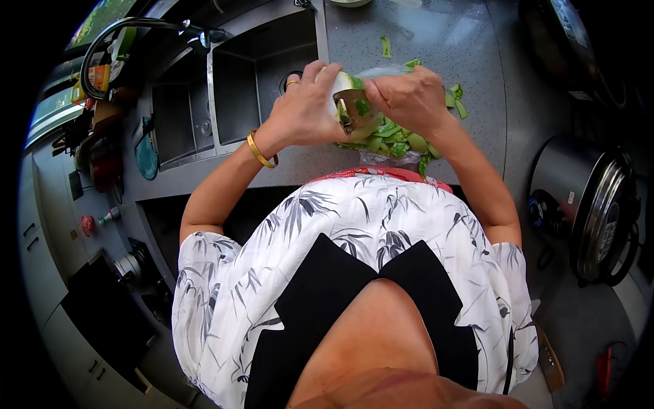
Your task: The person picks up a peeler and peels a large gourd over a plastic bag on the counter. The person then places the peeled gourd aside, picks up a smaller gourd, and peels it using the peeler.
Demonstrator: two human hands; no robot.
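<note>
While held in left hand (304,103), probably firm vegetable (345,82), slick where peeled; best gripped clear of knife (355,102), clasped in right hand (411,99).

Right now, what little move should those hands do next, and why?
Perhaps the right hand should shave off another strip with the knife, while the left hand steadies the pale vegetable. Green skin shows on it, the blade is right up against it, and green peelings lie piled below.
</note>
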